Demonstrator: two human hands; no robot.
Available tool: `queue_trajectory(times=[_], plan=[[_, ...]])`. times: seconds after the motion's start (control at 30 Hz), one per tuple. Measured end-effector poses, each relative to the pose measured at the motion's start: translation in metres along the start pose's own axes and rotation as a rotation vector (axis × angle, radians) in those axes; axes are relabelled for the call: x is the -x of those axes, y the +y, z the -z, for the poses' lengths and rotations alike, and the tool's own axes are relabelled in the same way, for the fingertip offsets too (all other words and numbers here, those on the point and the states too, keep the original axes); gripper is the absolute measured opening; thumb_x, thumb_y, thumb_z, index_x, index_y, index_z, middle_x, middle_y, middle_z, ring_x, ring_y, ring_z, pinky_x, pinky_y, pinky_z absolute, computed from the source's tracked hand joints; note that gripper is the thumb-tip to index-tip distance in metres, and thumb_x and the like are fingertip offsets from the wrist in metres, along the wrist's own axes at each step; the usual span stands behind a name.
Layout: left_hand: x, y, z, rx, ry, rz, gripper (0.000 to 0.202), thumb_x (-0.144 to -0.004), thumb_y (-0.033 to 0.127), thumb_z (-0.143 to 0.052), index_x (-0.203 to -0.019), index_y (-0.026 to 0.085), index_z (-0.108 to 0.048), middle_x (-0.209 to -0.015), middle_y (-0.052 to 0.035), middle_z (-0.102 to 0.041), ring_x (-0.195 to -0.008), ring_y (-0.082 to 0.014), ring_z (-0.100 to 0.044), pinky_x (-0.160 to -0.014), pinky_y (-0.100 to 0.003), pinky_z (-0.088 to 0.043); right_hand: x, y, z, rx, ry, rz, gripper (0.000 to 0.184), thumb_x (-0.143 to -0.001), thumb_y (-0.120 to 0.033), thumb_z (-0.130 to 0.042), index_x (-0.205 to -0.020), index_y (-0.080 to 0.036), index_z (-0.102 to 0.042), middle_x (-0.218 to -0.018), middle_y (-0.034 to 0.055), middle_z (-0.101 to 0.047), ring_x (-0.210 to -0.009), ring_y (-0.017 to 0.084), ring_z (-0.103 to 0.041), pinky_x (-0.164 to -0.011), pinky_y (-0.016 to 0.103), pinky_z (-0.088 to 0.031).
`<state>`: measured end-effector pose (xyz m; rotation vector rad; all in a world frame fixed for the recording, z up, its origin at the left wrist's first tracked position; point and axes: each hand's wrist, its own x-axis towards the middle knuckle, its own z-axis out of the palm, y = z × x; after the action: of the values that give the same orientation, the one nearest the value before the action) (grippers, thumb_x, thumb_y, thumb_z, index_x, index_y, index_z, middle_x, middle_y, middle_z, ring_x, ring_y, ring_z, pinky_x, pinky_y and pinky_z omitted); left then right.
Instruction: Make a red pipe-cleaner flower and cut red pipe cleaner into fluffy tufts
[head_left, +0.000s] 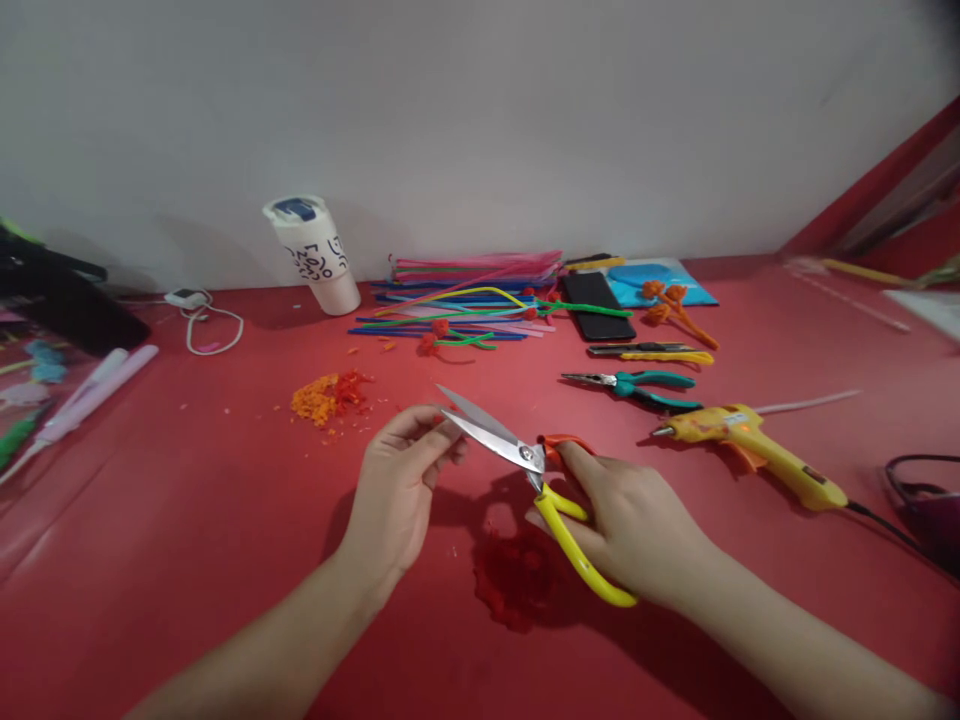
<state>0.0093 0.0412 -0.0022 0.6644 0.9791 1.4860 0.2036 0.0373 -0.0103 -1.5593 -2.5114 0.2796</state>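
My right hand (630,520) grips the yellow and orange handles of a pair of scissors (525,465), whose steel blades are slightly apart and point left. My left hand (401,480) pinches something small at the blade tips; what it holds is too small to make out. A heap of red fuzzy clippings (514,580) lies on the red table (187,560) just below the scissors. Another small heap of orange and red clippings (328,395) lies farther back on the left.
Behind the hands lie teal-handled pliers (637,385), a yellow glue gun (757,450) with its cord, a yellow cutter (652,352), a black phone (596,305), several coloured pipe cleaners (465,305), orange pipe-cleaner flowers (671,305) and a white cup (315,250). A white pen-like tool (82,400) lies at the left.
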Motion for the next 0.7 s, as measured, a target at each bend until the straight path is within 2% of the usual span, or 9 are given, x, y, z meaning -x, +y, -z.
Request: queue_trajectory(times=[0.33, 0.7], plan=[[0.0027, 0.0033, -0.0021, 0.066, -0.007, 0.011, 0.007, -0.067, 0.009, -0.064, -0.064, 0.015, -0.065, -0.062, 0.0023, -0.062, -0.055, -0.0052, -0.055, -0.057, -0.016, -0.045, 0.0023, 0.0035, -0.008, 0.101, 0.082, 0.133, 0.04, -0.086, -0.052, -0.031, -0.086, -0.015, -0.047, -0.055, 0.0033, -0.06, -0.045, 0.02, -0.057, -0.043, 0.026, -0.025], [-0.0003, 0.0012, -0.0002, 0.085, -0.034, 0.006, 0.006, -0.067, 0.01, -0.066, -0.067, 0.016, -0.066, -0.064, 0.0024, -0.062, -0.056, -0.0048, -0.055, -0.057, -0.015, -0.045, 0.0016, 0.0042, -0.0099, 0.118, 0.109, 0.149, 0.039, -0.087, -0.052, -0.03, -0.079, -0.017, -0.046, -0.051, 0.0018, -0.058, -0.042, 0.019, -0.055, -0.042, 0.026, -0.023]])
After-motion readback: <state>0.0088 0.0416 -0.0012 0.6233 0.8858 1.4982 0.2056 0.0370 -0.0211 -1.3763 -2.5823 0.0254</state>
